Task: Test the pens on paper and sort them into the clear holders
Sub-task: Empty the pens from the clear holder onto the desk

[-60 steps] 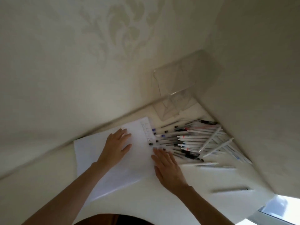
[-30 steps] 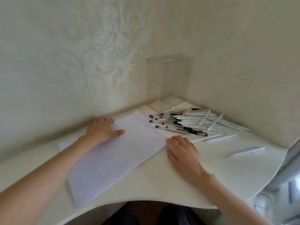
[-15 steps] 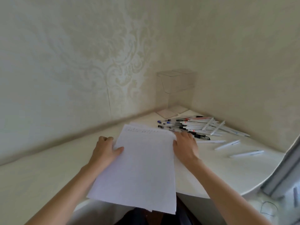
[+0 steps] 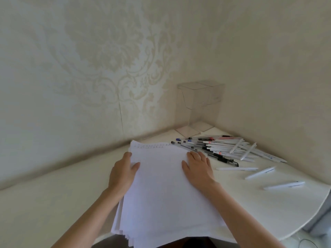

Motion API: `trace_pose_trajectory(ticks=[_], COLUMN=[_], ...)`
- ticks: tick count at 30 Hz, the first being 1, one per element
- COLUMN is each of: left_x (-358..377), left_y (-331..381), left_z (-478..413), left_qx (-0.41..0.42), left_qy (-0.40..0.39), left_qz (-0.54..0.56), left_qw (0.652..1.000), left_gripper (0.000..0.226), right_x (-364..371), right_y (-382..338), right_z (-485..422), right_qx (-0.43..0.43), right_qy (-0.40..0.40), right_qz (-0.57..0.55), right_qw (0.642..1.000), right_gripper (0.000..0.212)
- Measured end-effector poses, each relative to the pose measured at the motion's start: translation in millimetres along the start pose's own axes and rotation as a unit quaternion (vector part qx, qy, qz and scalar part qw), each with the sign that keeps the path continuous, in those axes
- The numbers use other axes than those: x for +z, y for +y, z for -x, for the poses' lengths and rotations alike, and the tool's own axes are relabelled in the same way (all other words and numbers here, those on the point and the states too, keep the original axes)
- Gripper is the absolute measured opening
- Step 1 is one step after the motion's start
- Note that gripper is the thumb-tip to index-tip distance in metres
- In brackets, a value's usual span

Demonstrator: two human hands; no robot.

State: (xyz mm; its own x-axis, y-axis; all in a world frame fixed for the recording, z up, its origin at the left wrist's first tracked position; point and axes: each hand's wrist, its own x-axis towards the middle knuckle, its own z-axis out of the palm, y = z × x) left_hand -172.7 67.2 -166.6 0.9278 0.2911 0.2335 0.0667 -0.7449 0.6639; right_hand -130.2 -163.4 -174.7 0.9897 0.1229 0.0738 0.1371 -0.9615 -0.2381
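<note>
A stack of white paper [image 4: 161, 190] lies on the white table in front of me, its near end hanging past the table edge. Small pen marks run along its far edge. My left hand [image 4: 123, 171] grips the stack's left edge, thumb on top and fingers curled round the side. My right hand [image 4: 198, 167] lies flat on the stack's right part. A pile of several pens [image 4: 218, 147], white and clear-bodied, lies to the right of the paper. Clear holders [image 4: 200, 108] stand empty in the corner behind the pens.
Three loose white pens [image 4: 259, 173] lie apart on the table [image 4: 268, 212] right of the pile. Patterned walls [image 4: 89, 68] meet in a corner behind the holders. The table's rounded edge drops off at the right.
The paper stack has been turned from slanting across the table to lying lengthwise toward me and has slid a little nearer. Both hands stayed on it. The camera view has settled lower.
</note>
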Motion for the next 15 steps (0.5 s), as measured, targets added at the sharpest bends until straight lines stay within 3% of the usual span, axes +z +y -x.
trace_pose_trajectory(ticks=[3,7,12,15], left_x=[4.9,-0.4,4.4,12.0], left_y=[-1.5,-6.5,-11.5,-7.4], left_z=[-2.8,-7.2,-10.7,-12.7], left_qx=[0.013,0.014,0.044,0.028], left_qy=[0.035,-0.015,-0.124,-0.134], left_qz=[0.062,0.16,0.043,-0.142], left_qw=[0.997,0.987,0.99,0.98], left_gripper=[0.034,0.033,0.056,0.066], right_x=[2.4,-1.5,-0.6,1.8], right_y=[1.6,10.4,28.6,33.2], right_z=[-7.0,-4.2,2.7,0.8], right_qx=[-0.001,-0.009,-0.052,-0.065], right_qy=[0.018,0.06,0.04,0.033], right_qz=[-0.014,-0.08,-0.052,-0.037], right_qw=[1.0,0.995,0.997,0.997], right_gripper=[0.051,0.044,0.04,0.041])
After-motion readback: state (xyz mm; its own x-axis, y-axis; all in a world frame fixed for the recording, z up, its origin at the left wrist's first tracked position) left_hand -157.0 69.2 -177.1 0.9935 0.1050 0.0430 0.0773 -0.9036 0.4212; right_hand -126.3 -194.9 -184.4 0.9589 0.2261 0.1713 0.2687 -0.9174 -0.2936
